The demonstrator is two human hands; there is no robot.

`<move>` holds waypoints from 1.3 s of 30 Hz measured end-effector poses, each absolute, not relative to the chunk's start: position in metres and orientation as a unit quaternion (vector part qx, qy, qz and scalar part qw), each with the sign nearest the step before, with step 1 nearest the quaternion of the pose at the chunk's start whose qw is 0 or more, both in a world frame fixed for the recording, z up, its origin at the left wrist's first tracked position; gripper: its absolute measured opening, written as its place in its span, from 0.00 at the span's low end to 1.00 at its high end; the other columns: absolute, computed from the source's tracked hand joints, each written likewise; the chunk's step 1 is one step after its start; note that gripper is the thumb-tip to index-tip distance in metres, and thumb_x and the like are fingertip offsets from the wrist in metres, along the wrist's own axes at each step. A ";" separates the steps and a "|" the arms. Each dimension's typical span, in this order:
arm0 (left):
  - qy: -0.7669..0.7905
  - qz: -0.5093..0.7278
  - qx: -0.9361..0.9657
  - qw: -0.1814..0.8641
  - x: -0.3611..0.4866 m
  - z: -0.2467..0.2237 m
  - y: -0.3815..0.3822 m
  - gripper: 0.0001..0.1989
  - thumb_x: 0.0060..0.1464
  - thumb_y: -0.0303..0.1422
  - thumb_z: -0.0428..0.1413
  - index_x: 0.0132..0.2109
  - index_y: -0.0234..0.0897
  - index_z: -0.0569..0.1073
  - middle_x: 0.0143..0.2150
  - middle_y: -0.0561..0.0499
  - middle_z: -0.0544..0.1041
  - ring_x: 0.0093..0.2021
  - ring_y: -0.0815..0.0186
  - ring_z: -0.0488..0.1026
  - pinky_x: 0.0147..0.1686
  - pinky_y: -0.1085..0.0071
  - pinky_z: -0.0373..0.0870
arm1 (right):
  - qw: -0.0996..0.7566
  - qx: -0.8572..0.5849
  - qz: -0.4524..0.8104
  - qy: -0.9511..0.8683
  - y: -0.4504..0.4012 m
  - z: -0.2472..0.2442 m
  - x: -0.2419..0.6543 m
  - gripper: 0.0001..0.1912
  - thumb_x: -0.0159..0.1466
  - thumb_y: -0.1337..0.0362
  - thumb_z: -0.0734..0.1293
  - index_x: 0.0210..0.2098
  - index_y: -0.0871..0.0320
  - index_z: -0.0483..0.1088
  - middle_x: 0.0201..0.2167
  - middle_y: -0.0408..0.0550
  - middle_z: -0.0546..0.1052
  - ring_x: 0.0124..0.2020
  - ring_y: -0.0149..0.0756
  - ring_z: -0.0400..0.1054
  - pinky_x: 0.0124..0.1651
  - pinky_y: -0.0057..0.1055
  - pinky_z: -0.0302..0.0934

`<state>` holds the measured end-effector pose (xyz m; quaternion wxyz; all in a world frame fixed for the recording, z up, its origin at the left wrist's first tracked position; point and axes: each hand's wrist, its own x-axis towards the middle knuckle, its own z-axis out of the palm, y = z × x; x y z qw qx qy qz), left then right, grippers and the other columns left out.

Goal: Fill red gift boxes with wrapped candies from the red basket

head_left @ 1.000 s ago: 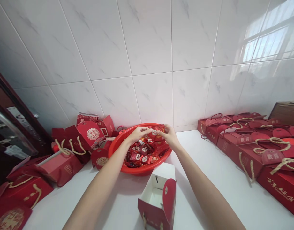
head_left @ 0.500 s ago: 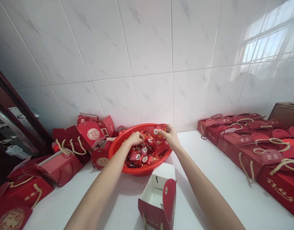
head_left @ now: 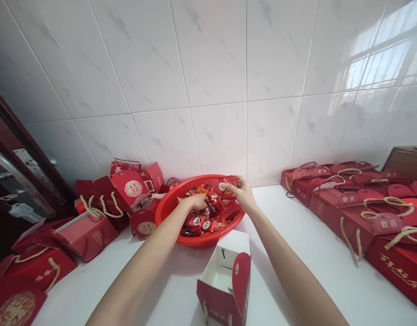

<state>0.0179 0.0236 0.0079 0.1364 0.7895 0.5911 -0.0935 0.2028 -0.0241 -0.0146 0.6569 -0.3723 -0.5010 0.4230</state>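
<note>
The red basket (head_left: 194, 242) sits on the white counter (head_left: 271, 235), near the middle of its back edge by the tiled wall (head_left: 218, 68), and is heaped with wrapped sweets (head_left: 197, 221). The left hand (head_left: 198, 202) reaches into the heap with fingers curled down; whether they have closed on a sweet I cannot tell, as the tips are hidden. The right hand (head_left: 245, 194) is at the basket's back right rim, thumb and fingers pinching red packets (head_left: 230, 183).

The sweets look light and small, with slick, crinkly wrappers that are likely to slide over one another. A twisted end or loose corner would give a fair pinch, but the firm middle is surer. The packets look flatter and softer, and could slip apart if held only by one edge.

Nearer the front of the counter, just before the basket, an open box (head_left: 217, 299) stands with its flaps up. Its card looks light and stiff but easily creased; low on the side walls is a better hold than the flaps. Gift boxes (head_left: 347, 216) line the counter's right side, and more boxes (head_left: 89, 236) crowd its left.
</note>
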 end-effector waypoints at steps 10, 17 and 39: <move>0.627 -0.104 0.768 0.080 0.025 0.017 0.012 0.11 0.49 0.30 0.58 0.40 0.39 0.82 0.46 0.42 0.82 0.49 0.49 0.78 0.49 0.61 0.72 | 0.654 -0.373 0.416 -0.511 -0.024 -0.014 0.203 0.16 0.50 0.56 0.73 0.32 0.55 0.65 0.28 0.41 0.74 0.31 0.38 0.70 0.35 0.35 0.64; 0.637 -0.107 0.760 0.069 0.025 0.016 0.011 0.19 0.47 0.25 0.58 0.46 0.44 0.82 0.52 0.43 0.80 0.53 0.50 0.77 0.50 0.62 0.72 | 0.651 -0.380 0.406 -0.516 -0.024 -0.014 0.203 0.15 0.50 0.56 0.72 0.31 0.55 0.65 0.27 0.41 0.74 0.31 0.37 0.69 0.34 0.33 0.63; 0.534 -0.123 0.827 0.125 0.027 -0.001 0.021 0.14 0.39 0.27 0.59 0.38 0.38 0.81 0.39 0.45 0.83 0.41 0.54 0.79 0.38 0.69 0.72 | 0.654 -0.373 0.403 -0.521 -0.024 -0.015 0.203 0.15 0.51 0.57 0.73 0.32 0.56 0.66 0.29 0.42 0.75 0.32 0.38 0.69 0.37 0.34 0.63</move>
